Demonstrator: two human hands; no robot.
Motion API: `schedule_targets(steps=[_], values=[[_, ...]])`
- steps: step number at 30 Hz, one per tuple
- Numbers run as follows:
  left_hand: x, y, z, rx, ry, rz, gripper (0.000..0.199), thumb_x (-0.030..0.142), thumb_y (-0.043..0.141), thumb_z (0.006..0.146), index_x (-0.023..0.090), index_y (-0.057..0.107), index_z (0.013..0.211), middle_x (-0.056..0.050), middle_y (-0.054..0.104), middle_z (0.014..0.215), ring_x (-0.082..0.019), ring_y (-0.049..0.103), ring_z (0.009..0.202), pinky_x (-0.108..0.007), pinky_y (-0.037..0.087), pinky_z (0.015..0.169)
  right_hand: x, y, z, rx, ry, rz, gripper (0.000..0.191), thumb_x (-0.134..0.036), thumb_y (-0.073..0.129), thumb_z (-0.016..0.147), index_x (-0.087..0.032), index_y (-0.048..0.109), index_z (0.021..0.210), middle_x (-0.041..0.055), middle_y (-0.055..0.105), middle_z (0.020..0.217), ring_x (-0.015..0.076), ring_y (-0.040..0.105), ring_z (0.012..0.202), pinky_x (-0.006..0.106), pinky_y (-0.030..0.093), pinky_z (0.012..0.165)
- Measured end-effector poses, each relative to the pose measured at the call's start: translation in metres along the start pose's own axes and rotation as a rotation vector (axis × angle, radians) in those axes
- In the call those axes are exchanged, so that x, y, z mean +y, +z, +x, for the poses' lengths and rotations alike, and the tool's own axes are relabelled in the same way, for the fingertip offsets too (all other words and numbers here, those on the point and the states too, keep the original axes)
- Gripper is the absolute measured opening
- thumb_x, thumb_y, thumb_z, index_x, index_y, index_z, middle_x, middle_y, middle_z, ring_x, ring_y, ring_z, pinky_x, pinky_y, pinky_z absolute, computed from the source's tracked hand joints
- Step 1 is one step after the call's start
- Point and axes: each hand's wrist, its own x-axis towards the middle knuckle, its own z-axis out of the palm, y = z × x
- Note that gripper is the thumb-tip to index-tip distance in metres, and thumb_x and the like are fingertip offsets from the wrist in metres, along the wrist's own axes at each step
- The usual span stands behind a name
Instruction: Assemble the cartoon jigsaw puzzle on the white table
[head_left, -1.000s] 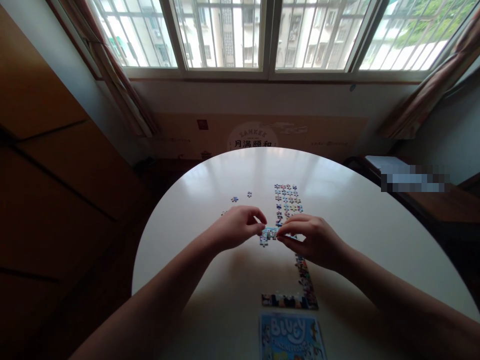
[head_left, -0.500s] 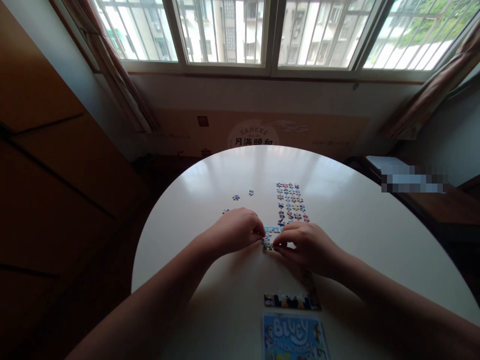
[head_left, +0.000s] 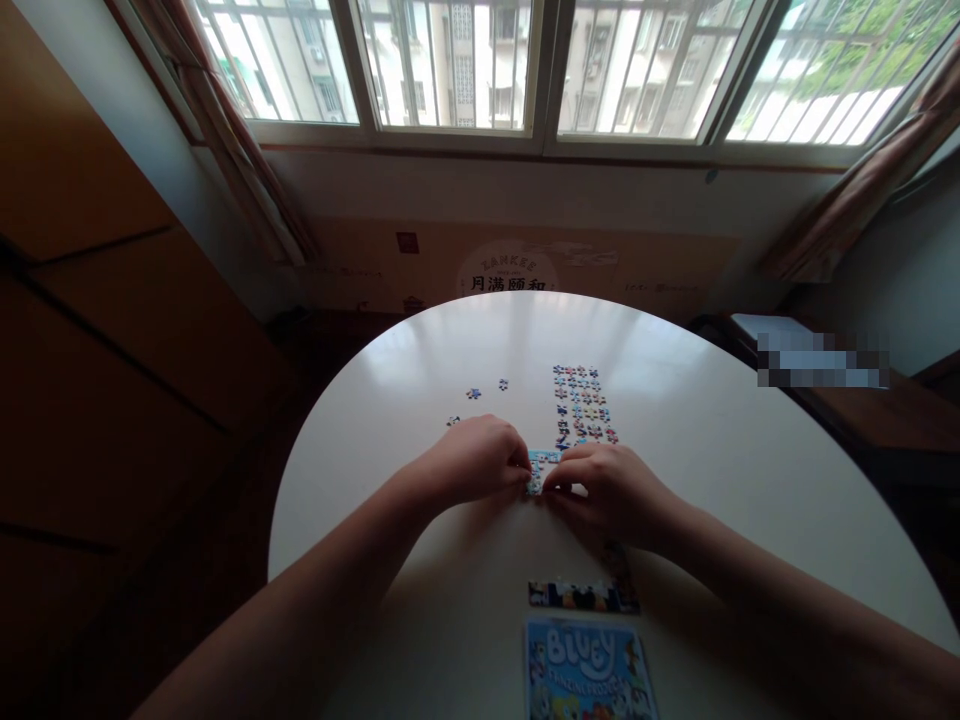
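A small joined section of jigsaw puzzle (head_left: 535, 478), light blue along its far edge, lies flat on the table between my hands. My left hand (head_left: 484, 458) has its fingers closed in a pinch at the section's left edge. From the right, my right hand (head_left: 611, 490) pinches at the section's near right side, thumb and forefinger together on a puzzle piece that is mostly hidden. Beyond the right hand, loose puzzle pieces (head_left: 591, 412) are laid out in rows. Near the left hand lie a few stray pieces, one a blue piece (head_left: 473, 394).
A round white table (head_left: 720, 420) carries everything. Closer to me lie a dark joined puzzle strip (head_left: 577, 596) and a blue Bluey picture sheet or box (head_left: 589, 670). A wooden cabinet (head_left: 97, 380) stands at left, with barred windows (head_left: 450, 65) at the back.
Both hands stay at the puzzle section with only slight finger movement. My right fingertips have shifted a little left, against the section's near edge. The view has tilted slightly.
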Motion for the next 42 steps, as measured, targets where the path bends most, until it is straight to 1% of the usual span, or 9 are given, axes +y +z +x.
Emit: schedule_targets(steps=[6, 13, 16, 19, 22, 25, 30, 35, 42], values=[[0.0004, 0.0009, 0.0011, 0.028, 0.003, -0.030, 0.012, 0.027, 0.072, 0.074, 0.027, 0.082, 0.080, -0.003, 0.078, 0.080, -0.020, 0.067, 0.077, -0.030, 0.041, 0.065, -0.0004, 0.0003, 0.0006, -0.005, 0.001, 0.017, 0.013, -0.021, 0.067, 0.085, -0.028, 0.077, 0.085, -0.0030, 0.073, 0.078, 0.0143, 0.065, 0.073, 0.027, 0.038, 0.063], [0.0006, 0.0012, 0.0019, 0.031, 0.011, 0.001, 0.011, 0.027, 0.072, 0.075, 0.027, 0.082, 0.080, -0.003, 0.078, 0.081, -0.021, 0.067, 0.078, -0.030, 0.042, 0.066, -0.0005, 0.0000, 0.0003, -0.017, 0.008, -0.024, 0.013, -0.020, 0.067, 0.084, -0.029, 0.077, 0.085, -0.0028, 0.073, 0.079, 0.0146, 0.064, 0.074, 0.027, 0.037, 0.063], [0.0012, 0.0014, 0.0015, 0.038, 0.011, 0.013, 0.011, 0.026, 0.072, 0.074, 0.027, 0.082, 0.079, -0.003, 0.078, 0.080, -0.021, 0.067, 0.078, -0.030, 0.042, 0.066, 0.0003, -0.0004, -0.0010, 0.018, -0.029, -0.034, 0.011, -0.021, 0.068, 0.085, -0.028, 0.077, 0.085, -0.0024, 0.073, 0.078, 0.0144, 0.063, 0.072, 0.027, 0.036, 0.062], [0.0024, 0.0005, 0.0010, 0.034, 0.003, 0.006, 0.010, 0.027, 0.072, 0.074, 0.027, 0.081, 0.078, -0.003, 0.078, 0.079, -0.021, 0.067, 0.077, -0.030, 0.042, 0.065, 0.0013, -0.0005, -0.0024, 0.040, -0.093, -0.012, 0.012, -0.025, 0.065, 0.089, -0.028, 0.076, 0.087, -0.0022, 0.071, 0.077, 0.0136, 0.061, 0.070, 0.027, 0.036, 0.061], [0.0035, -0.0002, 0.0011, 0.023, -0.010, -0.007, 0.009, 0.028, 0.073, 0.075, 0.027, 0.081, 0.078, -0.003, 0.078, 0.079, -0.021, 0.066, 0.076, -0.030, 0.042, 0.065, 0.0024, -0.0005, -0.0034, 0.028, -0.146, -0.015, 0.015, -0.025, 0.063, 0.092, -0.029, 0.077, 0.089, -0.0020, 0.071, 0.076, 0.0129, 0.060, 0.069, 0.027, 0.035, 0.061], [0.0041, -0.0001, 0.0013, 0.022, -0.012, -0.009, 0.009, 0.027, 0.073, 0.075, 0.027, 0.081, 0.078, -0.003, 0.078, 0.079, -0.021, 0.067, 0.076, -0.030, 0.042, 0.065, 0.0031, -0.0009, -0.0037, 0.003, -0.166, -0.031, 0.015, -0.026, 0.064, 0.092, -0.030, 0.078, 0.091, -0.0019, 0.070, 0.077, 0.0125, 0.058, 0.068, 0.027, 0.035, 0.060], [0.0032, 0.0009, 0.0005, 0.026, 0.004, -0.010, 0.010, 0.027, 0.072, 0.076, 0.026, 0.081, 0.078, -0.004, 0.078, 0.080, -0.022, 0.066, 0.076, -0.032, 0.042, 0.064, 0.0049, -0.0007, -0.0040, -0.018, -0.153, -0.048, 0.014, -0.024, 0.065, 0.090, -0.031, 0.077, 0.091, -0.0024, 0.068, 0.075, 0.0118, 0.057, 0.065, 0.027, 0.033, 0.059], [0.0018, 0.0014, 0.0014, 0.020, 0.009, -0.005, 0.009, 0.027, 0.072, 0.075, 0.026, 0.081, 0.078, -0.004, 0.078, 0.080, -0.021, 0.066, 0.076, -0.031, 0.042, 0.065, 0.0074, 0.0012, -0.0043, -0.044, -0.144, -0.030, 0.016, -0.024, 0.064, 0.090, -0.032, 0.077, 0.094, -0.0036, 0.068, 0.075, 0.0114, 0.057, 0.064, 0.027, 0.032, 0.058], [0.0029, 0.0008, 0.0018, -0.003, -0.003, 0.043, 0.012, 0.029, 0.070, 0.077, 0.026, 0.081, 0.082, -0.003, 0.078, 0.084, -0.021, 0.067, 0.080, -0.031, 0.042, 0.066, 0.0074, 0.0034, -0.0043, -0.012, -0.140, -0.030, 0.014, -0.025, 0.064, 0.091, -0.030, 0.077, 0.091, -0.0029, 0.068, 0.075, 0.0116, 0.056, 0.064, 0.027, 0.031, 0.058]])
